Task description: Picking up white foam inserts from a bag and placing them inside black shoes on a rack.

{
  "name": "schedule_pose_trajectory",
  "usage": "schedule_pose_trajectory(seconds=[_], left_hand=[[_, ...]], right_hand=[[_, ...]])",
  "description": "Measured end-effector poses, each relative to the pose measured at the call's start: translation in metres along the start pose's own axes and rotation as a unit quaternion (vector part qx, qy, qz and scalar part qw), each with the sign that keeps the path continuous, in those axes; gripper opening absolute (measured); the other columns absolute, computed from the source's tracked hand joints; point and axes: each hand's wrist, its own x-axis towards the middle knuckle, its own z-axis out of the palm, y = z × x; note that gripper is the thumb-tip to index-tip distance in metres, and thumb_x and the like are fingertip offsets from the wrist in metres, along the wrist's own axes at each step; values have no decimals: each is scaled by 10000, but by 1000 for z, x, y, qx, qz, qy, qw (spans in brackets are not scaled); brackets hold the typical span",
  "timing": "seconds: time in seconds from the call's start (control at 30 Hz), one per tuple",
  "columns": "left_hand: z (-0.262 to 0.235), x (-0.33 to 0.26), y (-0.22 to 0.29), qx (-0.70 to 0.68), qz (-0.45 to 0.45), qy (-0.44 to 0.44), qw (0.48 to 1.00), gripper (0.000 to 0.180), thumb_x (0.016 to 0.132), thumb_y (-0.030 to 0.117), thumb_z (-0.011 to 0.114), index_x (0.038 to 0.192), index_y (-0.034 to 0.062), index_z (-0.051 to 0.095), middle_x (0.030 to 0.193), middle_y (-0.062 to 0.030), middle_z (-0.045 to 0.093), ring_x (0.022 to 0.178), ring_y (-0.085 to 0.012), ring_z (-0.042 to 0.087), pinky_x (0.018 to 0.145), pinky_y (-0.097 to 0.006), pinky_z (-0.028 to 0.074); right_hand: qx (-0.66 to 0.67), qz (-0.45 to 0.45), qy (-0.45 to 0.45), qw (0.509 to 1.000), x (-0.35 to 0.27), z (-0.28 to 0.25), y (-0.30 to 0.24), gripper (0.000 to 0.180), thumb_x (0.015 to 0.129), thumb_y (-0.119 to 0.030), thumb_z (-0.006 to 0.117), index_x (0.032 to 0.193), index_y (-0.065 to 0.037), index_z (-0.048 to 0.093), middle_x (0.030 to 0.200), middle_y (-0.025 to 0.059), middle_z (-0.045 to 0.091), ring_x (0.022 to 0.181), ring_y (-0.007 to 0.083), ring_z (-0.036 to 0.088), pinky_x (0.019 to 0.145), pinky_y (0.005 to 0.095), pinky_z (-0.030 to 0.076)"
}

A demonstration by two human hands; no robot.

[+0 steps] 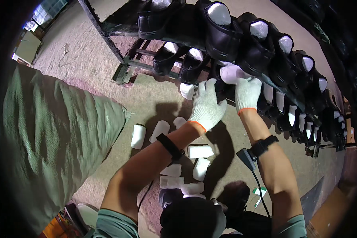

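Both my hands wear white knit gloves with orange cuffs. My right hand (248,94) grips a white stuffing roll (232,74) at the opening of a black shoe on the lower rack level. To its left, my left hand (207,104) has its thumb apart and its fingers stretched toward the same shoe; whether it touches is unclear. Another white roll (187,91) shows right by the left hand's outer fingers. Black shoes (192,67) stand along the lower level, some with white rolls inside. On the upper level, more black shoes (222,33) hold white stuffing.
Several loose white rolls (200,151) lie on the floor between my arms and near my feet. A large pale green woven sack (59,135) leans in from the left. The dark metal rack (121,53) runs off to the right. A cable (260,184) hangs from my right wristband.
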Motion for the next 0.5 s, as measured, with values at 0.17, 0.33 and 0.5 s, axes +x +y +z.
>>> schedule_pose_trajectory(seconds=[0.17,0.33,0.5], left_hand=[[1,-5,-30,-72,-155,-99,980,809,899,137,789,1598,-25,415,1503,-296,557,1334,-410,635,1084,-491,562],[0,-15,-47,-100,-113,-133,980,612,900,41,690,1490,-27,540,1309,-235,686,1173,-378,702,1012,-451,571],[-35,-71,-92,-1,38,-137,990,497,851,55,708,1346,41,662,1172,-207,685,1163,-415,653,964,-488,562]], right_hand=[[-349,-181,-82,916,30,58,2,426,991,-430,596,1039,-70,819,1038,197,815,1038,441,764,969,494,590],[-420,-199,-184,866,53,62,-7,403,1043,-380,510,1182,-111,776,1123,234,785,1051,510,733,963,598,567],[-475,-199,-125,848,73,56,32,394,1051,-456,556,1150,-147,779,1164,207,790,1088,460,743,967,573,570]])
